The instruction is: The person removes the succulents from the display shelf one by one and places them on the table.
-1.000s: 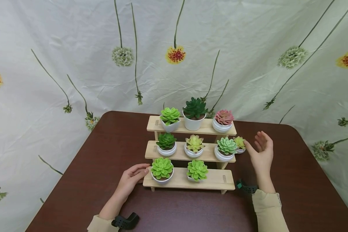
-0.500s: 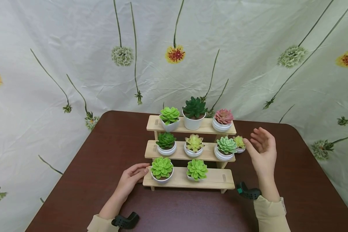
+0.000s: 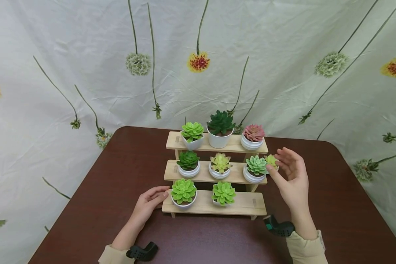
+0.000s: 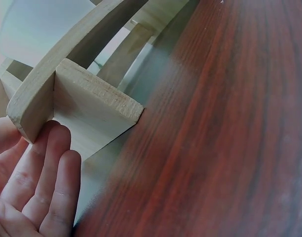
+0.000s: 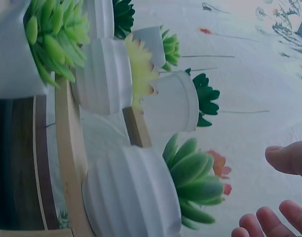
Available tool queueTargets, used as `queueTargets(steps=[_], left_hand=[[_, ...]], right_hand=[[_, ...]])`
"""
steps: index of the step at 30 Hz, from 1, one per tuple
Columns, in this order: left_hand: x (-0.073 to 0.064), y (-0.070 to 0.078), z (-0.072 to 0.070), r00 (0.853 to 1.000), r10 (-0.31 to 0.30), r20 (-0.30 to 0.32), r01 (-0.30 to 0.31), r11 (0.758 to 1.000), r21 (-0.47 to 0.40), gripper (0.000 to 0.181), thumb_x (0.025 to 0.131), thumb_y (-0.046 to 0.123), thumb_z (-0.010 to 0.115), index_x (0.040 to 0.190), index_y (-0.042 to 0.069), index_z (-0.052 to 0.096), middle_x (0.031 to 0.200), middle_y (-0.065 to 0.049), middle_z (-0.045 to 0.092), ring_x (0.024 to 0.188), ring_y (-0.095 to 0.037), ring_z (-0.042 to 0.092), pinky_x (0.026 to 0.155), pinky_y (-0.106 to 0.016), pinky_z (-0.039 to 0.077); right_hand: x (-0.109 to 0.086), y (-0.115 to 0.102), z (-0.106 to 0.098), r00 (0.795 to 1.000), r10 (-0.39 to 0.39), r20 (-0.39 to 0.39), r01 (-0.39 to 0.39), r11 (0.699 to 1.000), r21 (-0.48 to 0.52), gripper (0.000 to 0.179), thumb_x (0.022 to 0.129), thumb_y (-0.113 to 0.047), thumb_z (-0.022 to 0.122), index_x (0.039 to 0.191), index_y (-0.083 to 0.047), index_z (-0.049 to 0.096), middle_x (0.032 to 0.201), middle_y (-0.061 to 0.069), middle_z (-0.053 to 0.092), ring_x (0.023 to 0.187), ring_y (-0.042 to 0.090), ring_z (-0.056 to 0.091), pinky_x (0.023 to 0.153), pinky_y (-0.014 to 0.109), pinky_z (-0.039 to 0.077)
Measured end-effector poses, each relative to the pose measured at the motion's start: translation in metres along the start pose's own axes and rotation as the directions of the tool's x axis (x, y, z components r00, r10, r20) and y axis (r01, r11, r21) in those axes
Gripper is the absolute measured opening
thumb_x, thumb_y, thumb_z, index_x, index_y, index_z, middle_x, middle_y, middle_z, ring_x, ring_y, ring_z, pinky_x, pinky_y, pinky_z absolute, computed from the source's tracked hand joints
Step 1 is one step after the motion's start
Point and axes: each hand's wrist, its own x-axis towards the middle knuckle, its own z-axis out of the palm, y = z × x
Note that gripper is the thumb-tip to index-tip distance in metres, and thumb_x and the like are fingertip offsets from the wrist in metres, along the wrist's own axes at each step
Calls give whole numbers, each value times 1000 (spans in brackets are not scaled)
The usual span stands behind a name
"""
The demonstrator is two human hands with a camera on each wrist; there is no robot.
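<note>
From the head view, a wooden rack (image 3: 249,207) stands on a dark red tabletop (image 3: 125,165), its three tiers carrying potted plants. The top tier bears a bright green plant (image 3: 192,131), a dark plant (image 3: 221,123) and a red plant (image 3: 254,132); the middle one, a green plant (image 3: 188,160), a yellow plant (image 3: 220,162) and a pale plant (image 3: 256,165); the lowest, two more bright green ones. A small plant (image 3: 271,160) sits just past the middle tier's right end, partly hidden; what it stands on cannot be told. The left hand (image 3: 146,203) reaches the lowest tier's left end, while the right hand (image 3: 293,179) is beside the small plant, thumb and fingers wide apart. In the left wrist view, loosely bent fingers (image 4: 57,182) touch the tier's corner near its leg (image 4: 96,106). The right wrist view shows the right fingers spread, apart from the pale plant's ribbed pot (image 5: 131,192).
</note>
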Motion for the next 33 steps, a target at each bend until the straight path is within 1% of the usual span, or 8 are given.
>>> queueTargets(steps=[5,9,10,16,17,21,27,33], left_hand=[[0,0,0,1000,2,0,-2,1000,0,36,90,14,63,120,-6,58,102,-7,68,92,-12,64,73,-30,54],[0,0,0,1000,4,1,-4,1000,-2,36,90,14,63,120,-6,58,102,-8,68,92,-12,64,73,-30,54],[0,0,0,1000,3,2,-3,1000,-2,36,90,14,63,120,-6,58,103,-8,68,92,-12,64,73,-30,54],[0,-1,0,1000,2,4,-2,1000,-8,36,91,13,63,120,-6,58,102,-8,68,93,-13,64,73,-31,54],[0,-1,0,1000,2,4,-2,1000,-8,36,91,13,63,120,-6,58,102,-8,68,93,-13,64,73,-31,54],[0,-1,0,1000,5,7,-4,1000,-10,36,91,13,63,120,-6,58,102,-6,68,93,-12,64,73,-31,54],[-1,0,0,1000,6,6,-6,1000,-9,36,91,13,63,120,-6,58,102,-7,68,93,-13,64,73,-31,54],[-1,0,0,1000,1,2,-1,1000,5,36,91,15,63,120,-5,58,103,-10,67,94,-12,63,74,-30,54]], right_hand=[[-6,-8,3,998,-17,65,19,999,-29,62,74,19,66,130,1,47,119,6,56,106,19,54,86,21,45],[-10,-11,5,992,-47,117,56,996,-68,63,73,20,67,130,4,45,119,4,56,107,17,54,88,22,45],[-11,-11,5,990,-59,129,70,994,-81,63,73,20,67,130,5,45,120,6,56,107,16,54,88,21,45],[-16,-12,7,981,-67,184,82,994,-75,65,71,23,66,129,8,43,118,22,52,108,15,53,88,23,45],[-17,-12,8,979,-67,193,81,994,-70,65,71,24,66,130,8,43,118,23,52,109,15,53,88,23,45],[-21,-11,9,970,-95,222,116,990,-83,66,70,24,67,129,9,43,116,22,53,109,15,53,89,23,45],[-29,-15,10,958,-64,279,87,994,-70,67,69,23,68,129,8,43,114,25,53,108,15,54,88,24,46],[-38,-13,15,940,-81,332,111,991,-72,67,69,19,72,129,4,47,116,21,54,106,16,56,88,23,45]])
